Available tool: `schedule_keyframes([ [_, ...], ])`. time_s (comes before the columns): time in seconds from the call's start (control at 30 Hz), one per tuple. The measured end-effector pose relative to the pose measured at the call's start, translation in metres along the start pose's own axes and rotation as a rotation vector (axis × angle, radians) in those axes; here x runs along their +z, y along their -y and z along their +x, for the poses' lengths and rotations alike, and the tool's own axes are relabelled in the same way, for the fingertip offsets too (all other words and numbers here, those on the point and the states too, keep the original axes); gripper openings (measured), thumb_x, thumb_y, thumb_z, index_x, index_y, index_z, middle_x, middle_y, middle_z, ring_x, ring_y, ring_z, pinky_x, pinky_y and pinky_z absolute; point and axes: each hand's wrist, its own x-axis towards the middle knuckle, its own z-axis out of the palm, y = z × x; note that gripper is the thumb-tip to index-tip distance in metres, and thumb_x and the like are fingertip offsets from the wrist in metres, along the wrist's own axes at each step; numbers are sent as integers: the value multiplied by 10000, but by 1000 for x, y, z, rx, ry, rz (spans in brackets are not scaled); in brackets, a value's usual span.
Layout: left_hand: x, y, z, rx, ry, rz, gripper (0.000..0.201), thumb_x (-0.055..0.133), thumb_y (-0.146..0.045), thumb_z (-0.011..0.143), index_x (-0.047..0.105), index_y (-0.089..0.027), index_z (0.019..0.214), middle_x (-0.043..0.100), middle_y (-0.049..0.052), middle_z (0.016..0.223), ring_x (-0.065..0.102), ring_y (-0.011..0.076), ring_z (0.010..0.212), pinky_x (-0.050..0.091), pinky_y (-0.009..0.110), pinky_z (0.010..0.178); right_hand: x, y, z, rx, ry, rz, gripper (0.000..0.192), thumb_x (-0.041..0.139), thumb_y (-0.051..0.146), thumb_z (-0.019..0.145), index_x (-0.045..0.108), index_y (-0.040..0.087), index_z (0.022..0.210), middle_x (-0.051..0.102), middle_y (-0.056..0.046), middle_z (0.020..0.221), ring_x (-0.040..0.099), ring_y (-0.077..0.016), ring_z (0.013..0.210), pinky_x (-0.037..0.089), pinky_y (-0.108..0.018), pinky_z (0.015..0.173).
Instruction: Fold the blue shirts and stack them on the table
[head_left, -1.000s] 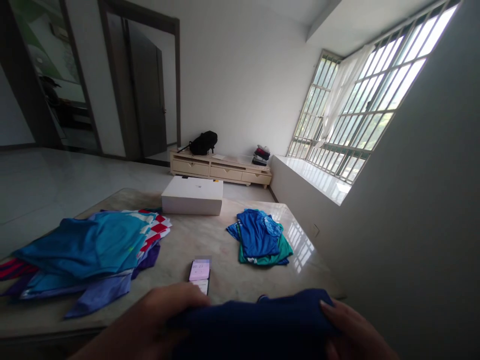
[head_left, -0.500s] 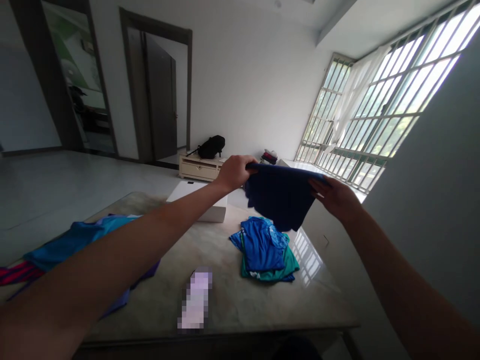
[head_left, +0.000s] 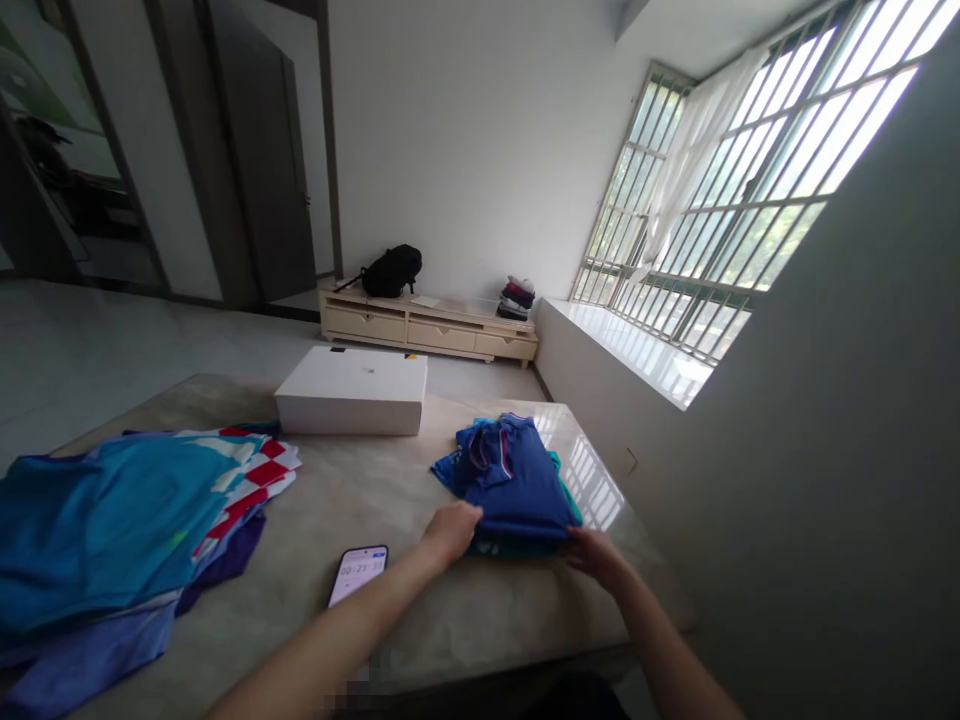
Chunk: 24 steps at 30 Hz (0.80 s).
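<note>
while both hands (head_left: 525,540) press folded shirts (head_left: 514,478), phone (head_left: 358,573) reads 00:23.

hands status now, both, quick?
Left hand: open, resting on the near-left edge of the folded blue shirt.
Right hand: open, touching the pile's near-right edge.

Both the left hand (head_left: 451,528) and the right hand (head_left: 596,553) rest at the near edge of the folded dark blue shirt (head_left: 514,478) (topping a small stack), with a phone (head_left: 357,574) lying left of the left fingers on the table (head_left: 360,490).
</note>
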Motion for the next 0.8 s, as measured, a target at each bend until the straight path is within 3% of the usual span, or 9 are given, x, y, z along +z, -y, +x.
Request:
schedule_keyframes([
  [0.1, 53, 10, -37, 42, 69, -35, 230, 643, -133, 968, 697, -165, 1188, 690, 122, 1314, 672, 267, 1189, 578, 441, 981, -10, -54, 13, 42, -83, -19, 240, 666, 320, 1011, 654, 160, 1190, 690, -55, 1099, 697, -175, 886, 611, -321, 747],
  [0.17, 66, 20, -53, 79, 81, -63, 415, 606, -68, 934, 656, -200, 1324, 580, 139, 1507, 577, 288, 1361, 508, 450, 1109, -15, -69, 22, 40, -129, -20, 261, 650, 320, 1021, 639, 146, 1216, 690, -58, 1095, 693, -166, 860, 615, -323, 734],
  [0.23, 67, 31, -60, 112, 101, -84, 506, 597, -65, 910, 624, -221, 1391, 521, 131, 1577, 536, 293, 1416, 462, 447, 1168, -16, -74, 28, 30, -157, -24, 260, 651, 326, 1021, 644, 146, 1209, 697, -55, 1079, 695, -162, 843, 616, -321, 729],
  [0.43, 36, 39, -63, 186, 125, -116, 394, 661, -152, 873, 721, -212, 1258, 642, 139, 1457, 678, 329, 1242, 545, 443, 1061, -12, -72, 26, -46, -291, -93, 284, 645, 379, 1022, 656, 142, 1179, 714, -49, 1032, 703, -162, 813, 615, -332, 732],
  [0.57, -2, 50, -97, 191, 43, -170, 255, 607, -292, 961, 759, -298, 1166, 773, 44, 1235, 728, 264, 1122, 536, 361, 1018, -8, -59, 27, -122, -410, -208, 299, 632, 394, 1025, 650, 168, 1221, 698, -72, 1144, 699, -193, 926, 612, -372, 814],
  [0.63, -25, 76, -130, 123, -32, -187, 265, 545, -348, 998, 764, -319, 1145, 801, 25, 1154, 734, 251, 1097, 525, 346, 1010, 8, -47, 36, -169, -373, -251, 305, 633, 392, 1024, 649, 175, 1237, 692, -77, 1177, 697, -203, 960, 612, -386, 839],
  [0.7, -44, 117, -170, -5, -132, -189, 324, 471, -377, 1018, 768, -289, 1113, 804, 47, 1156, 731, 258, 1113, 525, 349, 1008, 37, -33, 48, -211, -276, -277, 318, 643, 379, 1020, 641, 166, 1257, 690, -82, 1189, 699, -208, 975, 615, -397, 845],
  [0.8, -63, 190, -235, -320, -370, -167, 407, 407, -452, 990, 749, -231, 994, 818, 98, 1066, 760, 293, 1013, 577, 346, 891, 95, -10, 65, -261, -133, -305, 325, 663, 357, 1009, 640, 160, 1267, 677, -89, 1233, 694, -223, 1024, 613, -415, 870],
])
